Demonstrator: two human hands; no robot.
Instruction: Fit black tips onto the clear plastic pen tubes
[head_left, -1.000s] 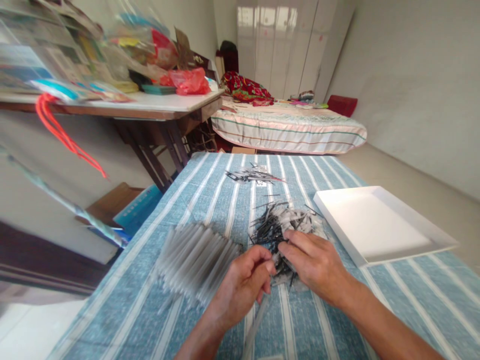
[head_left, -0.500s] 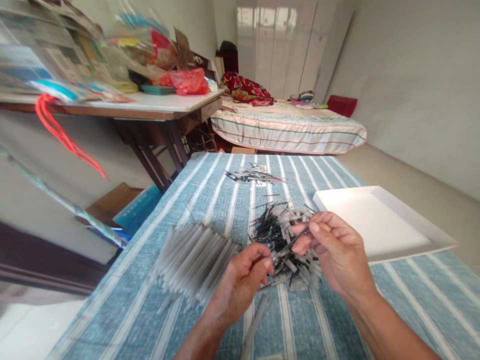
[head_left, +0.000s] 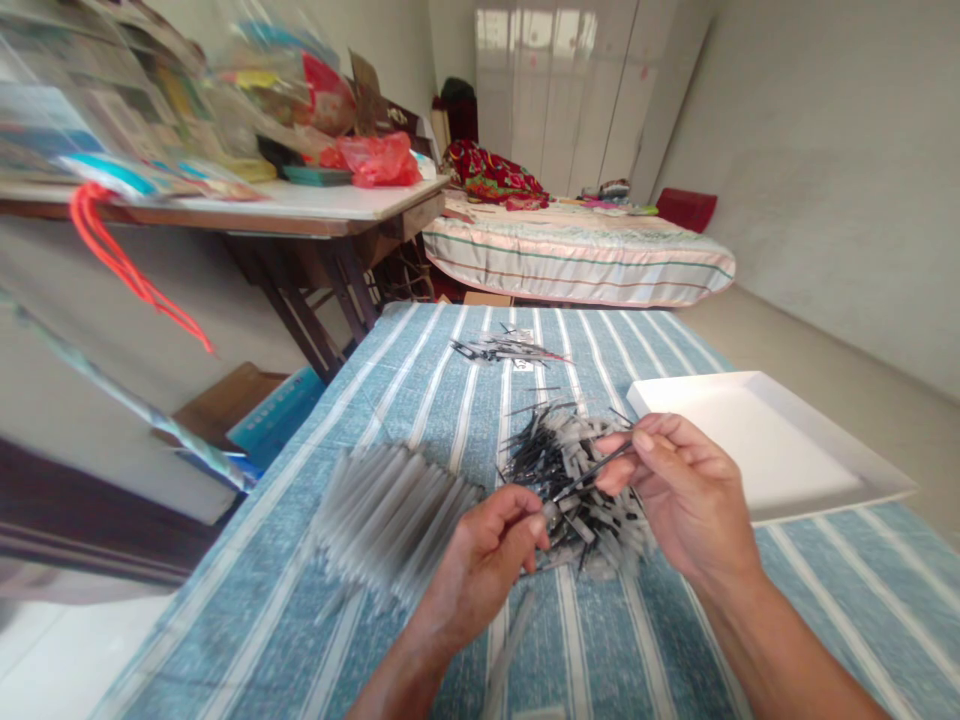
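My right hand point(head_left: 679, 490) pinches a thin black stick point(head_left: 592, 475) between thumb and forefinger, and the stick slants down toward my left hand point(head_left: 499, 545). My left hand is closed, its thumb and forefinger pinching a small translucent grey piece point(head_left: 550, 513) near the stick's lower end. Whether stick and piece touch is too blurred to tell. Below and behind both hands lies a loose heap of short black and grey pieces point(head_left: 574, 445). A stack of long translucent grey tubes point(head_left: 390, 510) lies left of my left hand.
A shallow white box lid point(head_left: 780, 450) lies at the right on the striped blue tablecloth point(head_left: 247, 600). Thin dark sticks point(head_left: 506, 349) are piled farther back. One grey tube point(head_left: 510, 650) lies near the front. A cluttered side table point(head_left: 337, 205) stands at the left, a bed point(head_left: 577, 255) beyond.
My right hand has shifted a little to the right with the black stick, away from my left hand. My left hand stays nearly where it was.
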